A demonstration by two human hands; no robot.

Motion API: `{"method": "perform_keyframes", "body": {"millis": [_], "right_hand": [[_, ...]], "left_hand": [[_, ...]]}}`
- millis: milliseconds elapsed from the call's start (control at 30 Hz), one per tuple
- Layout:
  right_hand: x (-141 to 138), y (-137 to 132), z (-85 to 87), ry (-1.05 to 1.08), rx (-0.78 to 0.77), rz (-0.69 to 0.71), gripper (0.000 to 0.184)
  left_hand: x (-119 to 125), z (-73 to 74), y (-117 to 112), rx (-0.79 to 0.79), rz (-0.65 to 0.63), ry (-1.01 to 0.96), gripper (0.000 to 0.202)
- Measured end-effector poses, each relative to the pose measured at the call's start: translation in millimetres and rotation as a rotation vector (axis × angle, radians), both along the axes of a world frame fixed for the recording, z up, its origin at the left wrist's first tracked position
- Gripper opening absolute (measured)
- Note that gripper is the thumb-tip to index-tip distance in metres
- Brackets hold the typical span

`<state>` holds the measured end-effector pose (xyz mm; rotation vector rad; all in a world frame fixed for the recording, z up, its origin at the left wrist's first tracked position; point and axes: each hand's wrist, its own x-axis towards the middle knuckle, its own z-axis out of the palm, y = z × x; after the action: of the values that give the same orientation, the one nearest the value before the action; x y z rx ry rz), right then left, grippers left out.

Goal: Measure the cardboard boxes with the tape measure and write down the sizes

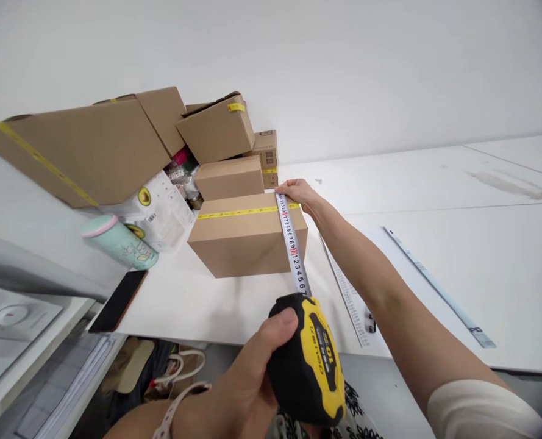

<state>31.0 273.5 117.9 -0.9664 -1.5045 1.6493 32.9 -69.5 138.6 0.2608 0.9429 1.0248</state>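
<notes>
A black and yellow tape measure (319, 360) sits in my left hand (256, 350), fingers wrapped round its case and thumb on top. Its white blade (293, 250) runs out away from me across the top of a taped cardboard box (238, 238), near the box's right end. At the box's far edge my right hand (299, 191) pinches the blade's tip; the hook itself is hidden by the fingers. The case hangs in front of the box, nearer to me, apart from it.
More cardboard boxes (216, 131) are stacked behind and to the left. A mint tumbler (122, 241) leans by an avocado-print carton (165, 210). A black flat object (119, 302) lies at the left table edge. On the right are a ruler (435, 283) and a printed sheet (346, 292).
</notes>
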Motion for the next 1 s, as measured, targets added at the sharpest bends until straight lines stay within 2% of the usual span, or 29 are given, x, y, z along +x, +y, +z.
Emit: {"method": "perform_keyframes", "body": {"millis": [133,300,467,633,833,1000], "right_hand": [[0.2,-2.3,1.7,-0.011,0.002,-0.011,0.024],[-0.7,-2.2,1.3,-0.018,0.031,-0.027,0.024],[-0.6,-0.2,-1.7,-0.027,0.059,-0.008,0.023],[0.2,-0.7,-2.6,-0.023,0.072,-0.009,0.023],[-3.4,-0.3,-5.1,-0.013,0.056,-0.042,0.022],[-6.8,4.2,-13.0,0.012,0.094,-0.049,0.023]], "left_hand": [[-0.7,-1.9,-2.4,0.002,0.045,0.002,0.065],[-3.4,5.4,4.0,0.002,-0.065,0.047,0.069],[-9.4,11.0,19.3,0.034,0.132,0.161,0.069],[-28.5,13.6,42.6,0.003,0.253,0.233,0.061],[-60.2,22.5,70.2,0.067,0.261,0.279,0.046],[-73.2,24.3,86.2,0.118,0.232,0.277,0.04]]}}
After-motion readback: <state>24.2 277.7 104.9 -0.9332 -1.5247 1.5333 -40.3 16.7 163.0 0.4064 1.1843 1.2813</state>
